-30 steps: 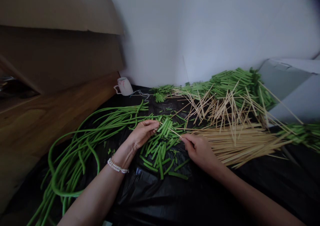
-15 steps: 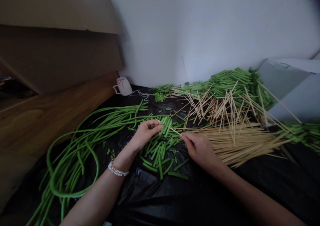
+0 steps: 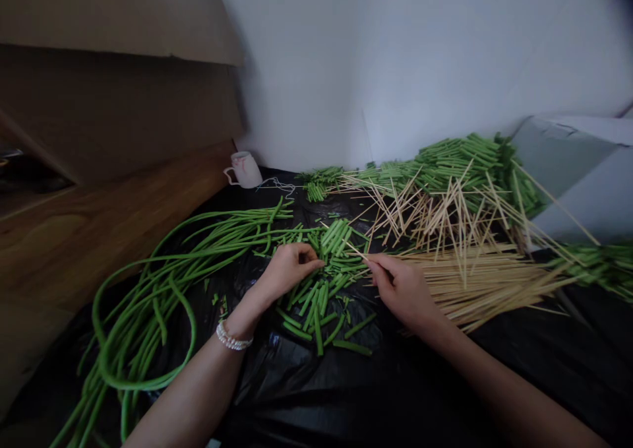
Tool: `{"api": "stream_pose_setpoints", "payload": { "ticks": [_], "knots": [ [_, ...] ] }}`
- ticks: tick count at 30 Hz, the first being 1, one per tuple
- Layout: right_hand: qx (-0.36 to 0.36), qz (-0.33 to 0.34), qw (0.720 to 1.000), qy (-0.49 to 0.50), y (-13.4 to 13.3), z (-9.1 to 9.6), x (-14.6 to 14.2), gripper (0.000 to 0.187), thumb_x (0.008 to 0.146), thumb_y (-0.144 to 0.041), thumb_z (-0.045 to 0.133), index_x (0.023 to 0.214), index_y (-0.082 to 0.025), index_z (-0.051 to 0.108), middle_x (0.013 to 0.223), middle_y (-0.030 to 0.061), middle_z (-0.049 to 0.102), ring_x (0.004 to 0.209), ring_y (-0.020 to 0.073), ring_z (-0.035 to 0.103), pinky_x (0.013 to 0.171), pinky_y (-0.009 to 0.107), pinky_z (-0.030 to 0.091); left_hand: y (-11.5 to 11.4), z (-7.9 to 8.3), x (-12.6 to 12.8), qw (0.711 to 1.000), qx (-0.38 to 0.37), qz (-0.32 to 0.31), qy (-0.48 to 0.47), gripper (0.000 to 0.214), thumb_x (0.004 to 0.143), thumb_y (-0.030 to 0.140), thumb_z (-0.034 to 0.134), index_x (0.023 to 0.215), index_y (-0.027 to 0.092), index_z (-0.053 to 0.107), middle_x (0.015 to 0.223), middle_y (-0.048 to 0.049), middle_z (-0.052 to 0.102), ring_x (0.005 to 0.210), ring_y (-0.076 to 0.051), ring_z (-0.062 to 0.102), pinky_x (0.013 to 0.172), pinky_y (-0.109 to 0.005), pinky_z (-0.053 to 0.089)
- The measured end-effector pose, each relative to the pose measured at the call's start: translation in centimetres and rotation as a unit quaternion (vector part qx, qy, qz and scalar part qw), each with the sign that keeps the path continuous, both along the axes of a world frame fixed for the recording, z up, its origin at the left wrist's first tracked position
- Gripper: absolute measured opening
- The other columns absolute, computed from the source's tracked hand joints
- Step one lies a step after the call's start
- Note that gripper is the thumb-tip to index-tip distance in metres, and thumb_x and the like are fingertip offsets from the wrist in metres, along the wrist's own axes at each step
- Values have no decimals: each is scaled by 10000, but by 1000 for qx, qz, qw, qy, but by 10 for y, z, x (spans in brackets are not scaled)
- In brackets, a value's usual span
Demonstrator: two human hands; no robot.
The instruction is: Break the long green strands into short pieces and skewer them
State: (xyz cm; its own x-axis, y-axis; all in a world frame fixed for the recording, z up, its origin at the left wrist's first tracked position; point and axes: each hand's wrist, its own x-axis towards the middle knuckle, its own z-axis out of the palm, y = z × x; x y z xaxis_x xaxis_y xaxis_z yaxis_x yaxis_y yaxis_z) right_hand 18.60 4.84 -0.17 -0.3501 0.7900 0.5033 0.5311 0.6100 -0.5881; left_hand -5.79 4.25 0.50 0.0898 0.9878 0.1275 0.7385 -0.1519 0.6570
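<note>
My right hand (image 3: 403, 289) pinches the end of a thin bamboo skewer (image 3: 357, 251). Several short cut pieces of long green bean (image 3: 336, 235) sit side by side across that skewer, toward its far end. Close by on the left, my left hand (image 3: 291, 270) has thumb and fingertips drawn together over the loose cut bean pieces (image 3: 316, 306); whatever is between the tips is too small to make out. A pearl-like bracelet (image 3: 232, 337) circles the left wrist. Black plastic sheeting (image 3: 297, 395) lies under everything.
Uncut long beans (image 3: 143, 322) lie coiled at left. Loose skewers (image 3: 459, 283) spread at right, below a pile of bean-loaded skewers (image 3: 459, 164) against the wall. A white mug (image 3: 246, 171) stands at the back. A cardboard box (image 3: 119, 105) looms upper left; a pale box (image 3: 583, 171) sits right.
My left hand has let go of the bean pieces on the skewer and dropped slightly toward the loose pieces. My right hand has shifted a little to the right, still holding the skewer.
</note>
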Motion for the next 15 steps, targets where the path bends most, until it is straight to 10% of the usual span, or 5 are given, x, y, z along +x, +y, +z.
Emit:
{"api": "stream_pose_setpoints", "payload": {
  "ticks": [15],
  "knots": [
    [-10,18,1000,-12,0,-3,-1,236,928,-214,457,901,-165,687,623,3,635,568,144,590,592,243,413,3,-2,-3,998,50,7,46,99,746,259,680,715,166,683,720,-25,610,673,-152,529,642,-264,378]
  ]
}}
